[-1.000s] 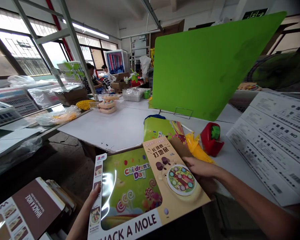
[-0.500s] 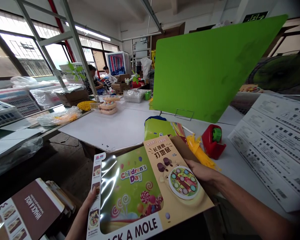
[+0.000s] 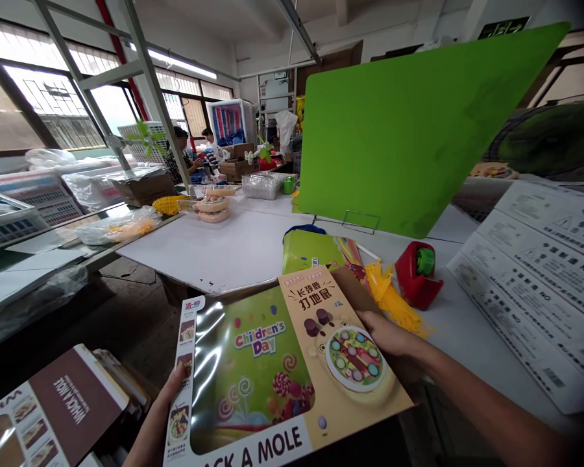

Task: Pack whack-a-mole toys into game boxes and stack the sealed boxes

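Gripping the toy box [image 3: 282,370], both hands' grip pinches it above the white table [image 3: 224,250].

Daylight enters through the large barred windows [image 3: 43,104] at the left, which are overexposed to near white, and a ceiling fluorescent tube [image 3: 185,63] adds light. The white work surface [image 3: 224,243] is bright and evenly lit. White glare streaks cross the glossy clear window of the flat printed toy carton [image 3: 253,370]. Wide-angle distortion bends straight lines toward the edges; the corners darken, and the printed white sheets [image 3: 540,272] at the right appear blurred.
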{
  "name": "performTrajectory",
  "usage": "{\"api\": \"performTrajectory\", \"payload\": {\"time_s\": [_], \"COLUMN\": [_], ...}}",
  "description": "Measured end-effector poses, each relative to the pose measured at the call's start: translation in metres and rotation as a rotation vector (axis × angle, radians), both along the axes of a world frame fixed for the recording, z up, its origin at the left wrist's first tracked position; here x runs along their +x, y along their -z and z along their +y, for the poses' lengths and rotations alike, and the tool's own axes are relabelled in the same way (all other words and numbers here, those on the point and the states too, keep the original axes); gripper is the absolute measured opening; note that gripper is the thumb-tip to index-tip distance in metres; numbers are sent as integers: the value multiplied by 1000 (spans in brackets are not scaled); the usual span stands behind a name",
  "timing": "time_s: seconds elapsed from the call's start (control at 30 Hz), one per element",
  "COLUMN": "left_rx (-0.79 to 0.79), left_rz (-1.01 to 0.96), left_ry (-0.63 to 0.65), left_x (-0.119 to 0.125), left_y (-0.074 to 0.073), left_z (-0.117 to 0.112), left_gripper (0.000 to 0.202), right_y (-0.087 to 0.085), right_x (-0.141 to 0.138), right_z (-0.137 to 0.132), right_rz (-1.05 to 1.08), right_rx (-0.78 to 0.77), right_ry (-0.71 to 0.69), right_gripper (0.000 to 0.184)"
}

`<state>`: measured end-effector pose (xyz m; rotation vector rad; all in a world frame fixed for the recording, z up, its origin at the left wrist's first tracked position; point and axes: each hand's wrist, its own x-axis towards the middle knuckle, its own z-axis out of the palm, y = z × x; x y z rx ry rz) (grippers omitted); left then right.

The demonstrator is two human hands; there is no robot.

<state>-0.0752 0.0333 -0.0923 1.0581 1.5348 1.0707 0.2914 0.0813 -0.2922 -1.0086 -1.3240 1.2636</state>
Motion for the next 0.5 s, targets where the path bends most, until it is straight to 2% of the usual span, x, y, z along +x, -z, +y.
{"api": "performTrajectory", "payload": {"time_s": [0.13,0.23,0.37,0.5], "left_rx": [24,5,-31,-73], "left_rz": [10,8,-36,-111], "left_ry": [-18,-25,-25,-18], "left_x": [-9,-17,-23,-22], "left_y": [-1,-2,-2,1], "left_z": [18,34,46,37], "left_gripper": [66,66,62,64], "right_y": [1,-1,-10,-23], "right_x": [10,9,-1,-5], "right_z": [0,-4,-10,-12], "right_rz": [109,146,117,57], "right_rx": [-47,-81,-82,-69], "right_ry": [-95,-117,-55,34], "right_gripper": [51,48,37,26]}}
